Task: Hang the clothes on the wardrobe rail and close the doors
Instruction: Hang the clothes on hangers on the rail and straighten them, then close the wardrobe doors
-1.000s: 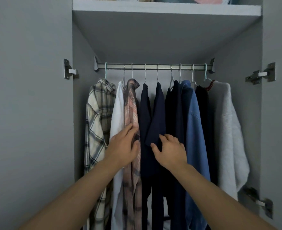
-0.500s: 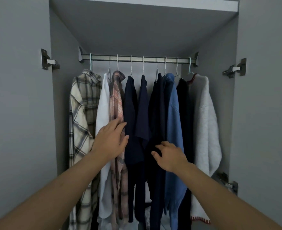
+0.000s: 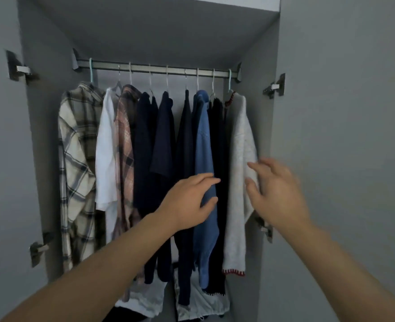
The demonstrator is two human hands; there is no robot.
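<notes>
Several garments hang on hangers from the metal rail [image 3: 157, 69] inside the open wardrobe: a plaid shirt [image 3: 75, 163], a white shirt [image 3: 106, 154], a pink checked shirt [image 3: 124, 159], dark navy tops [image 3: 161, 140], a blue denim shirt [image 3: 204, 147] and a pale grey sweater [image 3: 240, 145]. My left hand [image 3: 189, 201] is open in front of the denim shirt, fingers at its sleeve. My right hand [image 3: 275, 194] is open beside the sweater's sleeve, blurred; whether it touches is unclear.
Both doors stand open: the left door [image 3: 4, 159] and the right door [image 3: 345, 135], with metal hinges [image 3: 275, 86] on each side. A shelf [image 3: 238, 1] sits above the rail. Pale fabric [image 3: 199, 303] lies on the wardrobe floor.
Both hands have moved right: the left from the pink checked shirt to the denim shirt, the right from the navy tops to the grey sweater. My view has tilted down and left.
</notes>
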